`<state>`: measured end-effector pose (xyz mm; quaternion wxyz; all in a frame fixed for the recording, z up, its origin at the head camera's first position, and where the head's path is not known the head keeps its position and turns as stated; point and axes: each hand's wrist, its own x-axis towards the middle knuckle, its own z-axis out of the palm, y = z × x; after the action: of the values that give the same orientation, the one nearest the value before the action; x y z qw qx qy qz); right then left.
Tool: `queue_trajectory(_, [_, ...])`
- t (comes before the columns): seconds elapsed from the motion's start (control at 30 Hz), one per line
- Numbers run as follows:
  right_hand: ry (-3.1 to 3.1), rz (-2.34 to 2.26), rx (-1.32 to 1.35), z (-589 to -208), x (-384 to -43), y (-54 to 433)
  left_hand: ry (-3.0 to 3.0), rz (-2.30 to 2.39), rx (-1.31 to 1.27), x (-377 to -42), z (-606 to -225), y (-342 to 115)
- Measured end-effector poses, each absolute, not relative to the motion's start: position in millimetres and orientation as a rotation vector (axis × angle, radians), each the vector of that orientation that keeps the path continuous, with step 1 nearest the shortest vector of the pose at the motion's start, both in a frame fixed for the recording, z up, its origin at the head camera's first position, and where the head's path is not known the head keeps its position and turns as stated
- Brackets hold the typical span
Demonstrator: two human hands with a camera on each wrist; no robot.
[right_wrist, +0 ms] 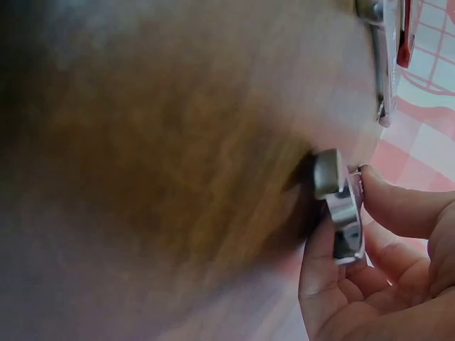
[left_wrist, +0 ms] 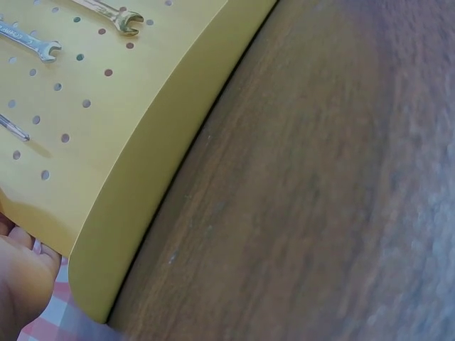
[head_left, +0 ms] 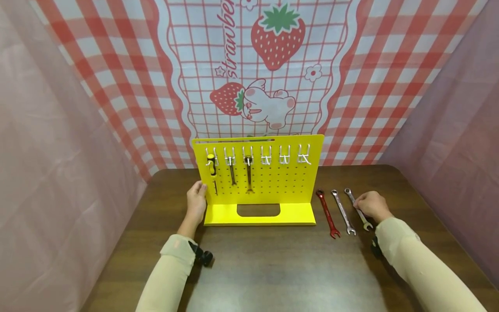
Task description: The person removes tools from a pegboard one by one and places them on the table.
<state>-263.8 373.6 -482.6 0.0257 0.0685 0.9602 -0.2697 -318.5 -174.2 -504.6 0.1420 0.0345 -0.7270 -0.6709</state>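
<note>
A yellow pegboard stand [head_left: 288,186] stands upright on the table, with a row of metal hooks along its top. My left hand [head_left: 196,200] grips the board's left edge; in the left wrist view the fingers [left_wrist: 47,259] wrap behind it. At the right, my right hand [head_left: 373,204] pinches a silver combination wrench [head_left: 365,223] between thumb and fingers around mid-shank. Its open end points toward me, and this end shows close up in the right wrist view. Left of it lie another silver combination wrench [head_left: 343,212] and a red combination wrench [head_left: 328,214].
A yellow-and-black screwdriver [head_left: 212,167] and two wrenches, one short [head_left: 232,173] and one longer [head_left: 249,175], hang on the three left hooks. The three right hooks [head_left: 285,155] hold nothing. A checked strawberry cloth [head_left: 249,52] hangs behind the wooden table [head_left: 273,260].
</note>
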Motion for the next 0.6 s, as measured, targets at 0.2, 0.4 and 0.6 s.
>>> queue_trajectory(0.2, [3.026,-0.773,0.204,-479.3,-262.7,372.1,-2.096,-1.942,0.107,-320.3,-502.5,-173.9])
queue_trajectory(0.4, [3.029,-0.729,0.267,-479.7,-260.9,370.7,-2.103,-1.947,0.107,-319.1,-501.6,-173.0])
queue_trajectory(0.6, [2.997,-0.728,0.296,-479.0,-259.0,368.0,-2.118,-1.93,0.126,-318.6,-501.6,-173.3])
